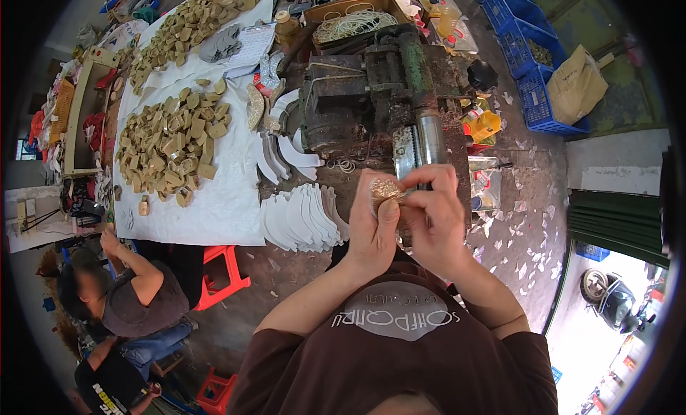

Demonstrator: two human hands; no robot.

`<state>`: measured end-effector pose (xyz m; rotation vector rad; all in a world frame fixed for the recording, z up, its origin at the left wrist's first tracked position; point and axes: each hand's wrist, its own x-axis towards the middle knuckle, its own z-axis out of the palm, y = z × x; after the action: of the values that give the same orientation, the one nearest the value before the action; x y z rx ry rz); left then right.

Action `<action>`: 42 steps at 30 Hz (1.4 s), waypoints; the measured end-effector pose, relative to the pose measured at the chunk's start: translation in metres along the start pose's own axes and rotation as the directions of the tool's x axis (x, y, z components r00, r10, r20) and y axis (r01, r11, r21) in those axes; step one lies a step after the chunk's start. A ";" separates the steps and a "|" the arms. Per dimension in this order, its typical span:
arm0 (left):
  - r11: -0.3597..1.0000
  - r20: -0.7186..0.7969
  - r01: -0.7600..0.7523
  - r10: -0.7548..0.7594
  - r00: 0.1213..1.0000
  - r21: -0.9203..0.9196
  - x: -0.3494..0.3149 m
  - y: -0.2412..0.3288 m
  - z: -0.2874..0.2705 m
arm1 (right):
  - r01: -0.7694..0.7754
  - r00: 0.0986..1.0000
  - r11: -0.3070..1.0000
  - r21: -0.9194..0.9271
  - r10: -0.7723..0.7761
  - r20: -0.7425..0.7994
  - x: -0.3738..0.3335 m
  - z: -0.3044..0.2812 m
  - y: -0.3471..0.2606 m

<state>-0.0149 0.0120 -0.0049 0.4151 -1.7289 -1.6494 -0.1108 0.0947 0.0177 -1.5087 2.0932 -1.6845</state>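
Note:
A small gold, glittery piece (pixel 386 191) sits between my two hands, in front of the machine; its full shape is hidden by my fingers. My left hand (pixel 373 225) grips it, with the thumb pressed on its near side. The fingers of my right hand (pixel 434 211) pinch at its right edge and are slightly blurred. Just left of my hands, white curved strips (pixel 300 218) lie fanned out in an overlapping row. Behind my hands stands a dark, worn machine (pixel 343 93) with a shiny metal cylinder (pixel 430 137).
Piles of tan heel-shaped blocks (pixel 175 140) cover a white sheet (pixel 236 215) on the left. Glittery curved strips (pixel 256 106) lie beside the machine. Blue crates (pixel 525 50) and a brown sack (pixel 577 86) stand at far right. Another person (pixel 146 293) sits at left near a red stool (pixel 227 275).

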 end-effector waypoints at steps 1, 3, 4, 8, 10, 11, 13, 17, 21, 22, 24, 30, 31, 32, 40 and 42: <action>0.990 -0.023 0.045 -0.042 0.999 0.135 0.000 0.007 -0.003 | -0.054 0.998 0.997 0.059 0.053 0.020 0.000 -0.014 0.008; 0.937 -0.076 0.274 -0.263 0.962 0.215 0.002 0.005 -0.018 | -0.150 0.989 0.988 -0.039 0.150 -0.021 0.007 -0.046 0.016; 0.889 -0.108 0.383 -0.368 0.924 0.250 0.002 0.003 -0.026 | -0.198 0.979 0.963 -0.185 0.184 -0.088 0.014 -0.062 0.018; 0.864 0.047 0.389 -0.424 0.904 0.320 -0.008 -0.016 -0.037 | -0.228 0.889 0.823 -0.520 0.393 0.233 0.018 -0.106 0.050; 0.862 0.198 -0.013 -0.102 0.975 0.507 -0.011 -0.020 -0.019 | -0.266 0.784 0.786 -0.558 0.513 0.348 0.009 -0.105 0.061; 0.877 0.263 0.010 -0.155 0.952 0.481 -0.009 -0.013 -0.010 | -0.213 0.802 0.803 -0.557 0.469 0.370 0.004 -0.097 0.061; 0.876 0.268 0.054 -0.204 0.941 0.479 -0.012 -0.015 0.004 | -0.139 0.881 0.836 -0.530 0.349 0.320 0.002 -0.078 0.053; 0.875 0.220 0.111 -0.239 0.946 0.471 -0.010 -0.018 -0.004 | -0.157 0.948 0.854 -0.496 0.271 0.167 0.002 -0.069 0.055; 0.844 0.059 0.146 -0.205 0.977 0.516 -0.014 -0.011 -0.058 | -0.257 0.940 0.889 -0.379 0.322 0.117 0.001 -0.071 0.057; 0.817 0.000 0.133 -0.161 0.987 0.561 -0.017 -0.017 -0.077 | -0.288 0.934 0.891 -0.350 0.341 0.101 0.001 -0.071 0.058; 0.734 -0.110 0.166 -0.124 0.986 0.658 -0.024 -0.027 -0.117 | -0.292 0.943 0.903 -0.315 0.327 0.062 0.001 -0.071 0.058; 0.197 0.235 -0.168 -0.392 0.889 0.966 -0.097 -0.062 -0.182 | -0.277 0.956 0.927 -0.253 0.292 0.026 0.007 -0.061 0.052; 0.210 0.232 -0.142 -0.508 0.830 0.967 -0.109 -0.064 -0.185 | -0.277 0.956 0.932 -0.232 0.291 0.026 0.008 -0.060 0.051; 0.235 0.210 -0.097 -0.523 0.826 0.967 -0.107 -0.061 -0.181 | -0.278 0.957 0.935 -0.221 0.289 0.022 0.008 -0.059 0.050; 0.927 0.171 0.180 -0.246 0.954 0.328 -0.025 -0.005 -0.097 | -0.113 0.979 0.990 -0.079 0.125 0.161 0.010 -0.032 0.006; 0.983 0.163 0.183 -0.181 0.970 0.003 -0.015 0.007 -0.060 | -0.011 0.981 0.993 -0.116 0.034 0.193 0.008 -0.011 -0.011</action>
<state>0.0375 -0.0211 -0.0058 0.4557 -1.8443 -1.8686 -0.1148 0.0975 0.0345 -1.6014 2.1257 -1.3680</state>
